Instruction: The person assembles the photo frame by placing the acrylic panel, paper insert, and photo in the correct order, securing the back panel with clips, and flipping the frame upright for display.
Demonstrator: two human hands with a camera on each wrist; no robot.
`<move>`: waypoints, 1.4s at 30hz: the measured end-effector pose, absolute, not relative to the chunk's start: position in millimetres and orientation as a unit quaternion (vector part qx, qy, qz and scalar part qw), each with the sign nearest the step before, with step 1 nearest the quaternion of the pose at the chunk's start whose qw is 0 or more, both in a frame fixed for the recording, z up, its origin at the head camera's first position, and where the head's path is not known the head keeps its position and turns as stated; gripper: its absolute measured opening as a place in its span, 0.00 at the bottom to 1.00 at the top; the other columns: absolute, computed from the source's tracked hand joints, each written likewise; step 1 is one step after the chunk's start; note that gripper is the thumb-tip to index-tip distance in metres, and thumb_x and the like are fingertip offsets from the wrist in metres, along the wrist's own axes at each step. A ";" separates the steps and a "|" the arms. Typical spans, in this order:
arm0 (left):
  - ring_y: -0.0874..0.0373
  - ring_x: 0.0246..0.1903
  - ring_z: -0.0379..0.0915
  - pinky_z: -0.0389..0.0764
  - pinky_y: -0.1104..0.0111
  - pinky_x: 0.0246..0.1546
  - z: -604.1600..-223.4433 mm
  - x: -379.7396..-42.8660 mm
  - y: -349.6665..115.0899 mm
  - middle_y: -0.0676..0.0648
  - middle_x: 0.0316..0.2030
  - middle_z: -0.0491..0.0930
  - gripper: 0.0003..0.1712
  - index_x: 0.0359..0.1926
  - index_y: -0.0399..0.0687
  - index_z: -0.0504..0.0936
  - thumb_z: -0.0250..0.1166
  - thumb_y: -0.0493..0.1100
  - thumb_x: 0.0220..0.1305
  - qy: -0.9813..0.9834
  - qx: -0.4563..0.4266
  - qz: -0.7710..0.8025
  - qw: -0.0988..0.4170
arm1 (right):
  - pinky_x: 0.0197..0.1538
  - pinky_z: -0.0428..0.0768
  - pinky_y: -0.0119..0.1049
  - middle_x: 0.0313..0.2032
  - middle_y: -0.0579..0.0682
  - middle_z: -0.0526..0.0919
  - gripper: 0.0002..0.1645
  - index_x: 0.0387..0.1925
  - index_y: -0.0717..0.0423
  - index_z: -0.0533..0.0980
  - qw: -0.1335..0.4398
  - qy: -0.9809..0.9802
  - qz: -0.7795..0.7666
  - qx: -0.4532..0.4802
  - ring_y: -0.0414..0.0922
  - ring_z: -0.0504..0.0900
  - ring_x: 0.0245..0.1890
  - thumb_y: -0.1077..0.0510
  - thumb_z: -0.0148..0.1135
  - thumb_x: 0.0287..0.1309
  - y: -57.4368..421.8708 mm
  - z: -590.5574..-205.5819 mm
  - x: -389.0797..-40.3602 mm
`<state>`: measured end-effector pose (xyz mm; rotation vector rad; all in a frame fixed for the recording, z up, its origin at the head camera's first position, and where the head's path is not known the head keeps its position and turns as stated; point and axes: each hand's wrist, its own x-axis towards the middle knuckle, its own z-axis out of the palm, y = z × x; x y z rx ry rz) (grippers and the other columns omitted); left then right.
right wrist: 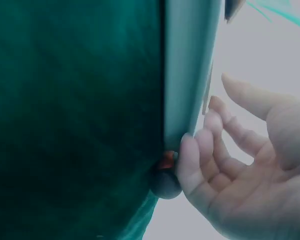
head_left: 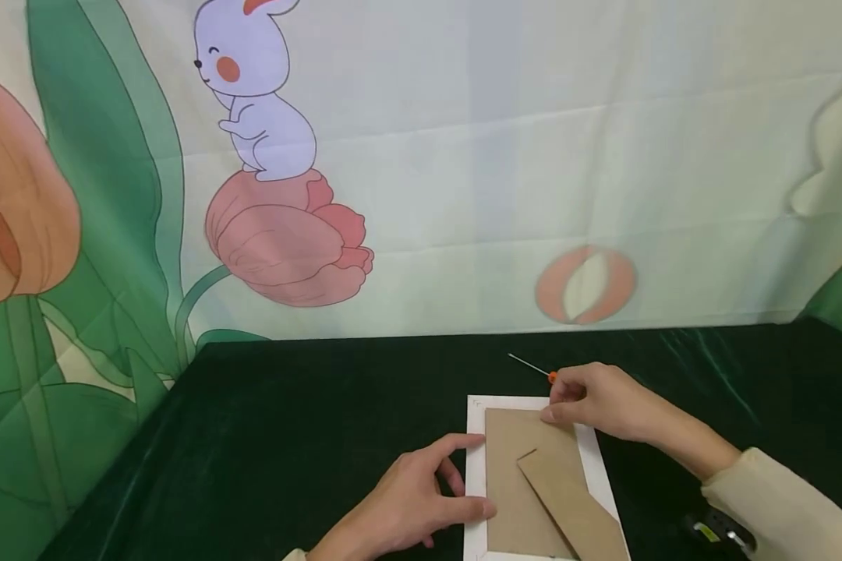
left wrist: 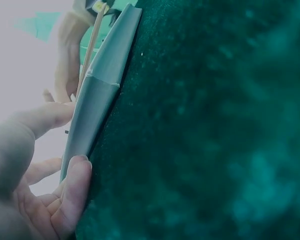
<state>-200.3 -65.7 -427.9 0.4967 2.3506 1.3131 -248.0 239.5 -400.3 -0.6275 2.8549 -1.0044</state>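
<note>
A white picture frame point(head_left: 596, 456) lies back side up on the dark green cloth, its brown backing point(head_left: 508, 436) and slanting easel stand point(head_left: 575, 499) showing. My left hand point(head_left: 410, 487) grips the left border. In the left wrist view one fingertip presses the side edge of the frame point(left wrist: 92, 110). Curled about the far right corner is my right hand point(head_left: 599, 401), thumb over the backing. A fingertip touches the side edge in the right wrist view. Just past that hand lies a screwdriver point(head_left: 529, 364); its dark handle point(right wrist: 166, 184) shows below the corner.
Dark green cloth point(head_left: 267, 436) covers the table and stretches left of the frame. Behind it hangs a printed fabric backdrop point(head_left: 421, 156) with a rabbit and flowers. A black strapped device point(head_left: 726, 534) sits at the right sleeve.
</note>
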 end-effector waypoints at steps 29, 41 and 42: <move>0.55 0.18 0.75 0.81 0.64 0.16 -425.5 -196.4 -63.6 0.50 0.35 0.77 0.39 0.73 0.59 0.73 0.79 0.47 0.64 0.830 0.212 0.467 0.217 | 0.33 0.71 0.37 0.29 0.46 0.74 0.15 0.36 0.51 0.75 0.143 0.909 -0.330 -0.211 0.45 0.74 0.33 0.52 0.74 0.66 229.6 -395.4 -255.1; 0.56 0.17 0.74 0.79 0.64 0.14 -424.9 -195.9 -67.0 0.52 0.35 0.76 0.40 0.75 0.56 0.72 0.78 0.45 0.65 0.829 0.238 0.463 0.204 | 0.38 0.72 0.40 0.32 0.46 0.75 0.17 0.39 0.51 0.75 0.184 0.898 -0.335 -0.219 0.46 0.76 0.37 0.48 0.76 0.65 230.1 -385.3 -258.8; 0.56 0.16 0.74 0.79 0.64 0.14 -425.2 -196.0 -67.3 0.52 0.35 0.76 0.39 0.75 0.55 0.72 0.78 0.45 0.66 0.829 0.241 0.462 0.204 | 0.38 0.72 0.40 0.32 0.46 0.75 0.17 0.39 0.51 0.75 0.185 0.897 -0.336 -0.220 0.46 0.76 0.37 0.48 0.75 0.65 230.1 -385.0 -258.9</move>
